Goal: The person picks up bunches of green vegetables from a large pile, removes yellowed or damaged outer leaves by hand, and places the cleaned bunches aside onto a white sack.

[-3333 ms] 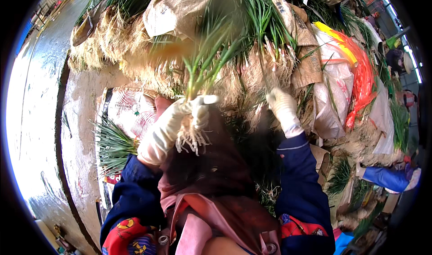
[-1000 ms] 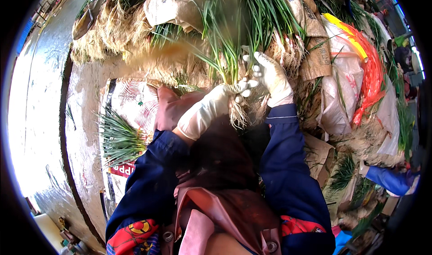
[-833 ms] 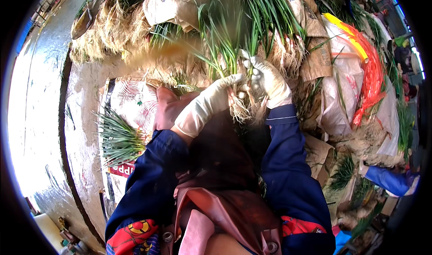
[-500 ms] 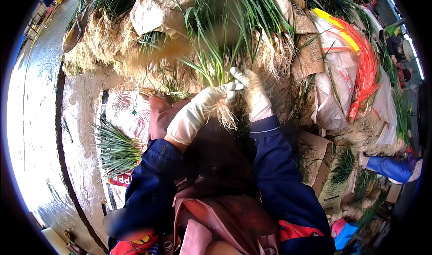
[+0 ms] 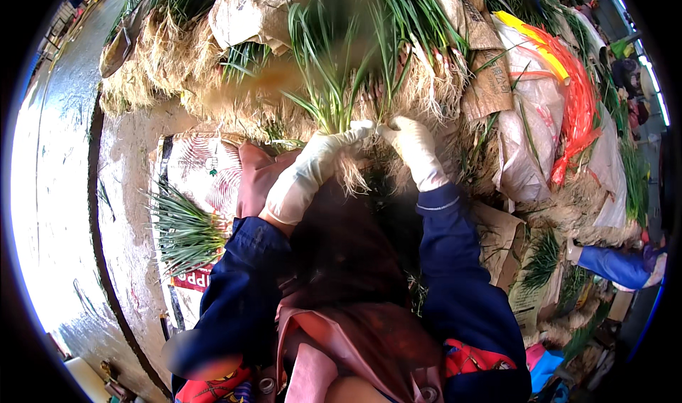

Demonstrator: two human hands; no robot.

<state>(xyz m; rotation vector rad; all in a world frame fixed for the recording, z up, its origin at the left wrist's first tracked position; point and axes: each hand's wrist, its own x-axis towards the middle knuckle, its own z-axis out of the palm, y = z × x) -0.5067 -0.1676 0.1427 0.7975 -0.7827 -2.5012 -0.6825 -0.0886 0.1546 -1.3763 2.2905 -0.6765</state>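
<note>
The left hand [image 5: 323, 158] grips 1 green-onion bunch [image 5: 334, 108] just above its roots [image 5: 353, 177], seemingly so they hang free; the right hand [image 5: 410, 143] is narrowed beside it, hold unclear. Another bunch [image 5: 190, 231] overlaps the sack's [image 5: 206, 163] left edge.

Leaves toward 12 o'clock and pale roots [image 5: 353, 177] toward 6, green onions [image 5: 331, 111] fill the gloved left hand [image 5: 312, 167] near the centre of our view. Just beside it, toward 3 o'clock, we see the gloved right hand [image 5: 413, 147], fingertips bunched, their contents unclear to us. We spot a smaller bunch [image 5: 186, 234] between 8 and 9, and red plastic strips [image 5: 579, 115] at 2.
</note>
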